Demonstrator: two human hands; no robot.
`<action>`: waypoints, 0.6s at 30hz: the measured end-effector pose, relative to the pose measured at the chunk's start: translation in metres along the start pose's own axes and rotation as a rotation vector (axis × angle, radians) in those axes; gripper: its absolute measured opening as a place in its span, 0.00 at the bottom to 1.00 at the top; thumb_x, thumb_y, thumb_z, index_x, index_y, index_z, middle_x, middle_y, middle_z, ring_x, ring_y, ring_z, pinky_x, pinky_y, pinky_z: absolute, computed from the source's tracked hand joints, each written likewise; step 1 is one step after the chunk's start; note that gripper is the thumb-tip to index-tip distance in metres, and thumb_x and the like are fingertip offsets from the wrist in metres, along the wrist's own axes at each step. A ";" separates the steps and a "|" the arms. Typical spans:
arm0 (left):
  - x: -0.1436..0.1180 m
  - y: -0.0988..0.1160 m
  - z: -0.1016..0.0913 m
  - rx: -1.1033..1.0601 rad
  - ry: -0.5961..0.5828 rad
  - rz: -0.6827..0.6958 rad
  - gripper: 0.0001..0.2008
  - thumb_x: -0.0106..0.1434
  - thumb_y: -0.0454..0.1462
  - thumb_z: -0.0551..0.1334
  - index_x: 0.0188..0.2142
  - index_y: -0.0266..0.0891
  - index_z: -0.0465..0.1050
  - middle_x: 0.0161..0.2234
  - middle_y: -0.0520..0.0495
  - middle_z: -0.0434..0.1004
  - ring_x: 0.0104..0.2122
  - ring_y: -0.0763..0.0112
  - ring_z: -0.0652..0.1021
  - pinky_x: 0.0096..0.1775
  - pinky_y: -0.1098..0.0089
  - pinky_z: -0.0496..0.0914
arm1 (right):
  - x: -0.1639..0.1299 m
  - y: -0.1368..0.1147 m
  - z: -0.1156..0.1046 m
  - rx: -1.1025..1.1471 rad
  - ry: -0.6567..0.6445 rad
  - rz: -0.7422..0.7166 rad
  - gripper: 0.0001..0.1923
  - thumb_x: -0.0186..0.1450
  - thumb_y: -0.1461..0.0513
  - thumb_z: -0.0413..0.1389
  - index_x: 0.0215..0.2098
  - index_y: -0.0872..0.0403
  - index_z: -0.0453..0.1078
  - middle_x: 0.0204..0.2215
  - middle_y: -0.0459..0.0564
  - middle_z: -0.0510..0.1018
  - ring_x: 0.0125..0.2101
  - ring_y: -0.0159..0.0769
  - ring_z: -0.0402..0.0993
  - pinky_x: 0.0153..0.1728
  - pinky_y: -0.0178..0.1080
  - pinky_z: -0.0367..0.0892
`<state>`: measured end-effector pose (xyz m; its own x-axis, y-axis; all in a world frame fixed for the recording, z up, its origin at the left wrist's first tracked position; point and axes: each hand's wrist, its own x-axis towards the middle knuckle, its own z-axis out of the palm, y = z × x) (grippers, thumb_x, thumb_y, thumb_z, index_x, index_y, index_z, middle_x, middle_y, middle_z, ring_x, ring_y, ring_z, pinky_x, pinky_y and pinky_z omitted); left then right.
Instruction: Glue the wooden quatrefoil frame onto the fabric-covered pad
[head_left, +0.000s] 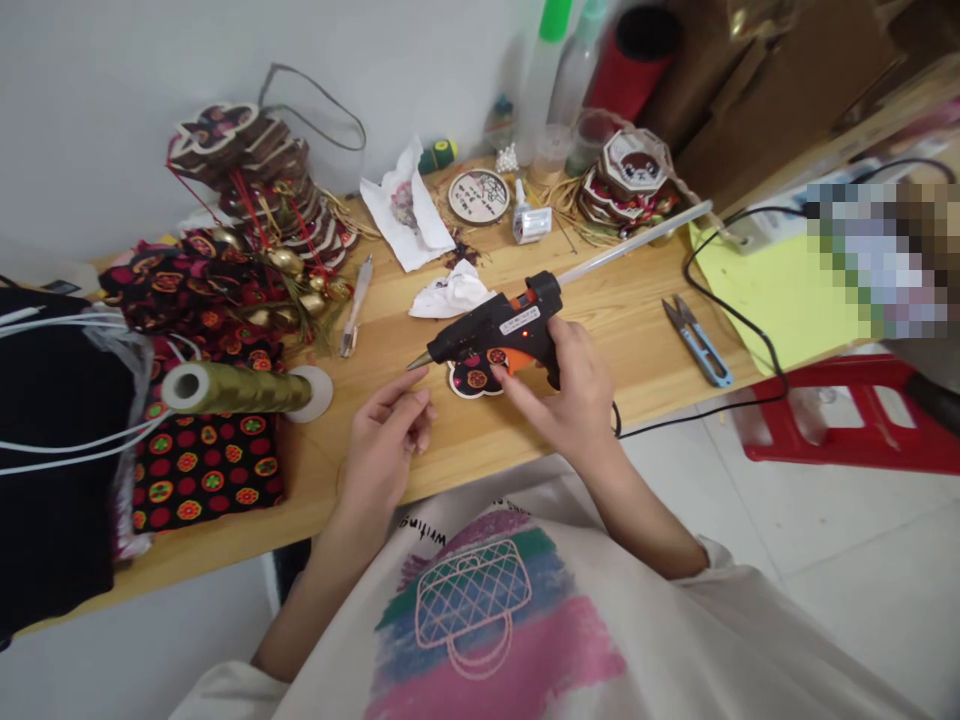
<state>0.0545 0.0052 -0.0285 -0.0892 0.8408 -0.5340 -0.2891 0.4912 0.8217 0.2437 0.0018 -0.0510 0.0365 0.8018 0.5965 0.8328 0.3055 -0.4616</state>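
Note:
My right hand (577,390) is wrapped round the handle of a black and orange hot glue gun (495,325). A clear glue stick (637,243) sticks out of its back end, and a small light glows on its side. The metal nozzle points left, close to the fingertips of my left hand (390,425). That hand's fingers are curled with thumb and fingertips together; what they hold, if anything, I cannot make out. Beneath the gun, partly hidden by it, lies a scalloped piece covered in dark patterned fabric (474,380) with a pale rim.
Left on the wooden table (420,480) are a spool of olive ribbon (240,390), patterned fabric (210,465) and stacked ornaments (262,180). Blue thread snips (697,340) lie at the right, by a black cord (697,405). Bottles (536,100) and crumpled tissue (450,293) are behind.

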 end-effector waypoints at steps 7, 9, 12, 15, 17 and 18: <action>0.006 -0.005 0.007 -0.070 -0.054 -0.021 0.15 0.44 0.35 0.71 0.35 0.36 0.80 0.19 0.52 0.73 0.16 0.81 0.68 0.17 0.79 0.57 | 0.001 0.001 -0.001 0.009 -0.011 0.002 0.27 0.65 0.52 0.58 0.58 0.53 0.57 0.40 0.54 0.75 0.37 0.41 0.73 0.34 0.43 0.72; 0.006 -0.005 0.007 -0.084 -0.044 -0.026 0.15 0.43 0.35 0.71 0.34 0.37 0.81 0.18 0.52 0.74 0.17 0.80 0.68 0.17 0.80 0.58 | 0.001 0.001 -0.001 0.016 0.005 -0.008 0.28 0.65 0.53 0.58 0.58 0.54 0.57 0.39 0.54 0.75 0.37 0.41 0.73 0.34 0.43 0.72; 0.007 -0.004 0.008 -0.097 -0.033 -0.032 0.14 0.43 0.34 0.70 0.32 0.37 0.81 0.17 0.52 0.73 0.17 0.80 0.68 0.17 0.80 0.58 | 0.001 0.001 0.001 0.009 0.022 -0.017 0.27 0.65 0.52 0.58 0.57 0.54 0.57 0.39 0.54 0.75 0.37 0.40 0.73 0.34 0.43 0.72; 0.007 -0.004 0.009 -0.107 -0.023 -0.041 0.12 0.44 0.34 0.69 0.32 0.36 0.82 0.17 0.52 0.72 0.18 0.80 0.70 0.17 0.81 0.58 | 0.001 0.000 0.002 -0.003 0.021 -0.020 0.27 0.66 0.52 0.57 0.57 0.54 0.57 0.39 0.54 0.75 0.37 0.40 0.74 0.33 0.42 0.73; 0.007 -0.004 0.009 -0.110 -0.018 -0.047 0.12 0.43 0.35 0.69 0.31 0.36 0.82 0.17 0.51 0.72 0.19 0.80 0.70 0.17 0.81 0.58 | 0.001 0.000 0.002 0.003 0.027 -0.022 0.26 0.66 0.52 0.57 0.57 0.53 0.57 0.39 0.54 0.75 0.37 0.40 0.74 0.33 0.42 0.73; 0.006 -0.004 0.010 -0.108 -0.019 -0.051 0.12 0.42 0.35 0.70 0.30 0.36 0.82 0.17 0.52 0.72 0.19 0.80 0.69 0.17 0.81 0.58 | 0.002 0.000 0.002 0.009 0.032 -0.025 0.26 0.66 0.52 0.57 0.57 0.53 0.57 0.39 0.54 0.75 0.37 0.40 0.74 0.33 0.42 0.73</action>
<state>0.0642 0.0111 -0.0329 -0.0541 0.8198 -0.5700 -0.3943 0.5069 0.7665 0.2431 0.0042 -0.0516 0.0340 0.7770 0.6285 0.8285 0.3298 -0.4525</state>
